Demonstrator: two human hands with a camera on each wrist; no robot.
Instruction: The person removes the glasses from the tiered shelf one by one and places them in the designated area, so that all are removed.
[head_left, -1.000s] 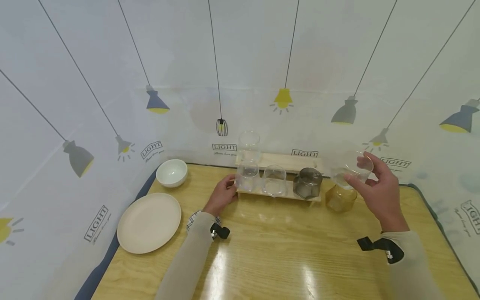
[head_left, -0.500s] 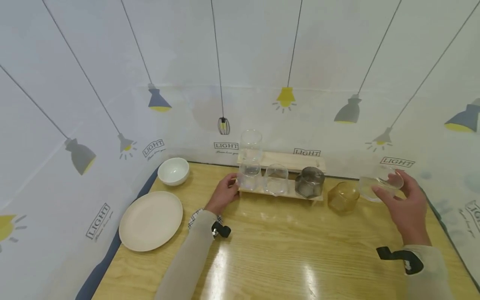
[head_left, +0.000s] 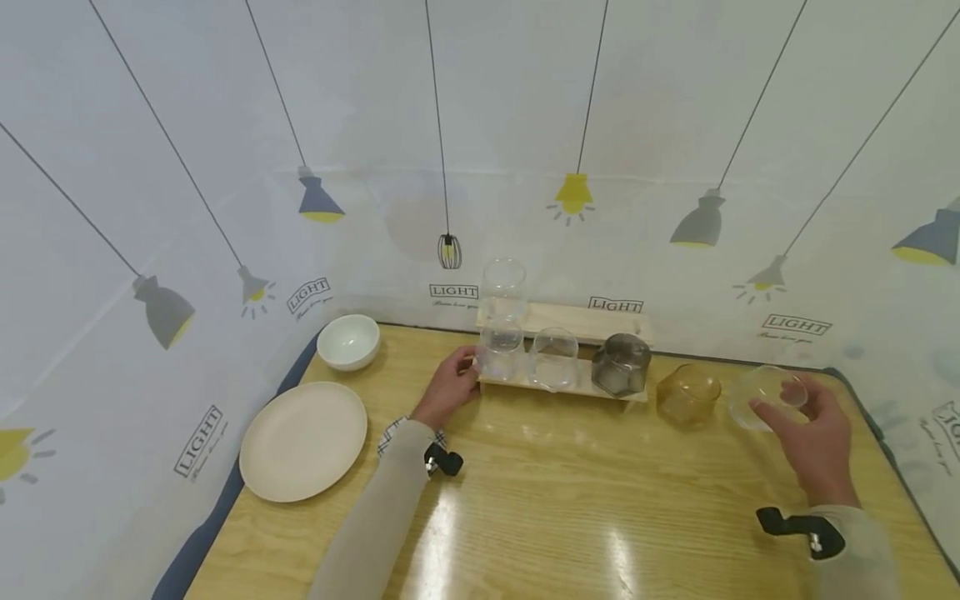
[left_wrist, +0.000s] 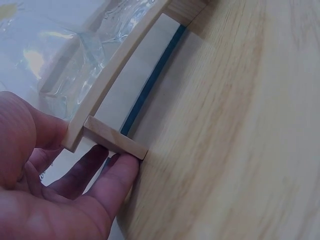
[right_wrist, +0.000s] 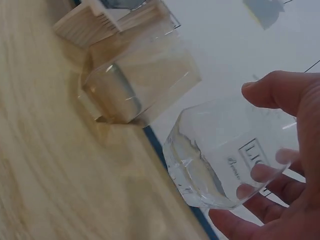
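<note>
My right hand (head_left: 817, 433) holds a clear glass (head_left: 750, 404) low over the right end of the table, just right of an amber glass (head_left: 686, 396). In the right wrist view, thumb and fingers span the clear glass (right_wrist: 200, 150) near its rim, its faceted base turned away from the palm. My left hand (head_left: 447, 390) grips the left end of a two-tier wooden rack (head_left: 592, 390). The left wrist view has the thumb by the shelf end and the fingertips (left_wrist: 127, 165) against the rack's leg. On the lower tier stand two clear glasses (head_left: 553, 360) and a smoky grey glass (head_left: 621, 367).
Another clear glass (head_left: 504, 287) stands on the upper tier at its left end. A white bowl (head_left: 348, 342) and a large cream plate (head_left: 303, 442) sit on the left of the wooden table (head_left: 540, 508). A printed wall covering (head_left: 510, 200) rises behind.
My right hand has carried the clear glass from above the amber glass to the right and down, close to the tabletop. The left hand has stayed at the rack's left end.
</note>
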